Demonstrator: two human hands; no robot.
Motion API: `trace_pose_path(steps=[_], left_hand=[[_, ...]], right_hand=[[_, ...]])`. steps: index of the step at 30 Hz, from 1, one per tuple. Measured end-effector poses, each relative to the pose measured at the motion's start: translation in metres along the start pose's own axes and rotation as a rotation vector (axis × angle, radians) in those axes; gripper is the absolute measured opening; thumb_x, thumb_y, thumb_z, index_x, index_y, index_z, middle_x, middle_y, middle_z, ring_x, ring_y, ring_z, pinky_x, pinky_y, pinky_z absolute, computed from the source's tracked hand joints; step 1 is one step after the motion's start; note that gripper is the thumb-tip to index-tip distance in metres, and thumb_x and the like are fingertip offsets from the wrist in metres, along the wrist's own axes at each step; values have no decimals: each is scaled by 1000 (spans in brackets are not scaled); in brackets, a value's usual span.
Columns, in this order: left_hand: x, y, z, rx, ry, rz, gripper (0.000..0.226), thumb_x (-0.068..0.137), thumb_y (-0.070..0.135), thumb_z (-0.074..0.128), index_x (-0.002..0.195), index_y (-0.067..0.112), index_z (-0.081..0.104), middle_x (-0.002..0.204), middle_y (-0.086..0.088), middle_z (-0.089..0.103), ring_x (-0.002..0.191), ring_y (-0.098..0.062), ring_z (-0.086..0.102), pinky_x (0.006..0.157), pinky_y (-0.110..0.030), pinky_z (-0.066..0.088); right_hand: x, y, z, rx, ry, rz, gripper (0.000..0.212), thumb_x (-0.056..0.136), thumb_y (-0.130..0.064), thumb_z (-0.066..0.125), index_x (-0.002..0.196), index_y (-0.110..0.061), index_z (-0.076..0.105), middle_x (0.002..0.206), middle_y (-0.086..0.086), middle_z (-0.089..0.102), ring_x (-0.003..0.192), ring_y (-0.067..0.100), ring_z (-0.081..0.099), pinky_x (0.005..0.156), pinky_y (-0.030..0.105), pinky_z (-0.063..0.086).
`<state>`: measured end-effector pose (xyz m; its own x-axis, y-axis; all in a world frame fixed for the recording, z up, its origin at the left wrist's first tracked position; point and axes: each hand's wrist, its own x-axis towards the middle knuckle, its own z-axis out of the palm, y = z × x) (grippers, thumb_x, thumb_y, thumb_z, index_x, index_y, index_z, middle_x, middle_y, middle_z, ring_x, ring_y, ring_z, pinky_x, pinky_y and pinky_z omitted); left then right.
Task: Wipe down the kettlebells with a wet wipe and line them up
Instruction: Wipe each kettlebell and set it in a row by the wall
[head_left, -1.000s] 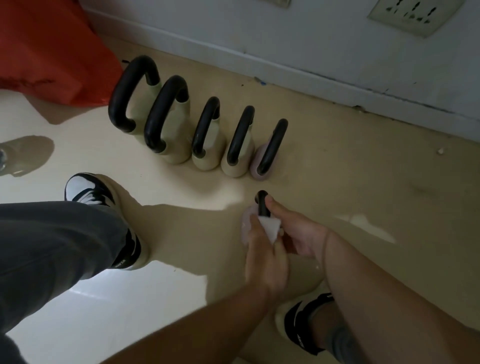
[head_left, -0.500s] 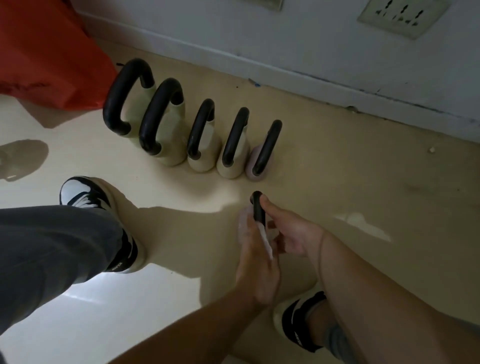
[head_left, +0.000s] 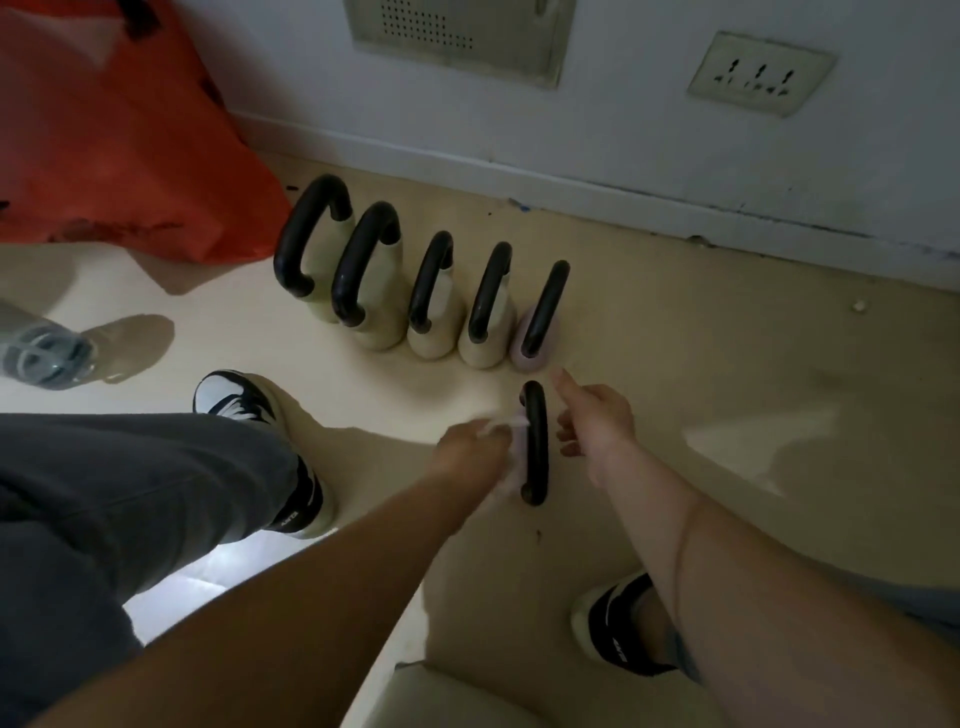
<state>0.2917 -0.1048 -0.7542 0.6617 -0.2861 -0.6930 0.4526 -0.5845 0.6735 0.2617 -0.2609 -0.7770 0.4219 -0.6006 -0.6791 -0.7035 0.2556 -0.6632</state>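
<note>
Wet wipe (head_left: 511, 423) against a small kettlebell (head_left: 535, 441), just in front of the row of five kettlebells (head_left: 431, 280).

An orange bag (head_left: 104, 145) lies left of the row, which stands on the floor (head_left: 727, 364) by the wall, largest at its left end. The small kettlebell stands just in front of the row's right end. The left hand (head_left: 470, 457), blurred, clutches the wet wipe and presses it to that kettlebell's left side. The right hand (head_left: 597, 421) sits just right of its handle, forefinger stretched toward the row, other fingers loosely curled, holding nothing. A wall socket (head_left: 761, 73) sits above and right of the row.
</note>
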Motion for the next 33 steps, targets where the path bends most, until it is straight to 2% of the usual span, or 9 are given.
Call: trace_pose_path(steps=[6, 10, 14, 18, 20, 23, 28, 31, 33], left_hand=[[5, 32, -5, -471, -333, -12, 44, 89, 27, 68, 128, 6, 64, 121, -18, 71, 116, -31, 67, 106, -48, 50], [11, 39, -3, -509, -454, 52, 33, 99, 15, 57, 129, 4, 63, 128, -18, 68, 122, -27, 64, 108, -42, 48], [20, 29, -2, -405, -313, 81, 36, 89, 17, 72, 122, 5, 67, 116, -17, 73, 109, -28, 71, 95, -44, 58], [33, 19, 0, -396, -45, 23, 29, 87, 15, 78, 112, 8, 68, 108, -14, 74, 93, -26, 72, 76, -39, 63], [39, 16, 2, -358, 70, -8, 23, 88, 15, 76, 109, 10, 66, 98, -13, 72, 77, -22, 68, 66, -34, 59], [49, 7, 8, -301, 140, -50, 19, 93, 16, 67, 110, 10, 63, 98, -12, 70, 76, -22, 64, 67, -35, 53], [54, -10, 22, 66, -79, 37, 26, 97, 5, 49, 87, 27, 59, 99, 1, 62, 96, -18, 57, 82, -31, 49], [57, -29, 29, 322, -237, 155, 38, 102, 10, 46, 137, 19, 56, 129, -1, 63, 112, -17, 59, 98, -27, 47], [61, -44, 33, 602, -351, 137, 47, 104, 13, 42, 150, 9, 40, 141, -8, 57, 116, -19, 58, 96, -24, 44]], right_hand=[[-13, -29, -27, 43, -647, -6, 72, 81, -64, 71, 131, -11, 67, 125, 13, 73, 115, 28, 70, 99, 41, 54], [-20, -29, -42, 194, -772, 60, 76, 74, -57, 66, 130, -5, 65, 125, 17, 71, 119, 28, 68, 107, 42, 49], [-15, -24, -42, 8, -685, 52, 59, 80, -46, 74, 123, -6, 70, 118, 15, 75, 111, 27, 72, 101, 42, 54], [-1, -18, -43, 182, -421, 124, 38, 100, -37, 61, 113, -1, 69, 106, 17, 77, 94, 31, 75, 72, 34, 63], [14, -10, -47, 195, -172, 75, 28, 105, -28, 57, 101, -2, 67, 101, 17, 74, 91, 32, 70, 68, 31, 60], [28, 0, -48, -239, 215, -160, 26, 108, -18, 43, 103, -3, 64, 101, 11, 65, 100, 26, 60, 77, 26, 39], [20, 9, 3, -256, 26, -234, 41, 110, -25, 36, 143, -14, 57, 139, 4, 61, 130, 25, 56, 106, 27, 40], [13, 17, 37, -159, -80, -217, 38, 109, -32, 33, 132, -19, 61, 119, 0, 67, 113, 24, 62, 96, 33, 49], [7, 22, 52, -217, -91, -270, 40, 110, -31, 30, 143, -19, 49, 138, 0, 57, 127, 23, 55, 102, 34, 45]])
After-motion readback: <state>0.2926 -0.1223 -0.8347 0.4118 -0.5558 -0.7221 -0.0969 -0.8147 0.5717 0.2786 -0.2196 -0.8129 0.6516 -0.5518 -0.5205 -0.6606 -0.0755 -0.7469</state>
